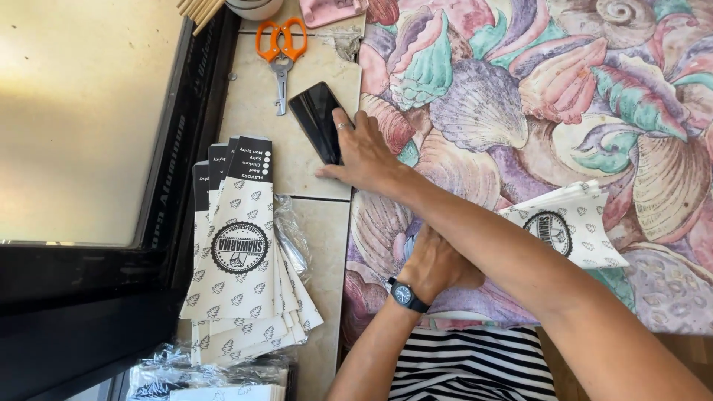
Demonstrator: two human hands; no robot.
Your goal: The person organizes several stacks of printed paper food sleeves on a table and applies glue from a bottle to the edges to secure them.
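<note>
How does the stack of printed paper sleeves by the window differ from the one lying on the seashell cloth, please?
The stack of paper sleeves is several fanned flat on the tiled counter, untouched; the single sleeve lies on the seashell cloth, partly hidden by the right forearm. The stack runs lengthwise up the picture, while the single sleeve lies tilted across it. Both are cream with small motifs and a round black emblem.

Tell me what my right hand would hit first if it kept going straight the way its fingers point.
The right hand already touches the black phone; beyond that, probably the orange-handled scissors.
</note>
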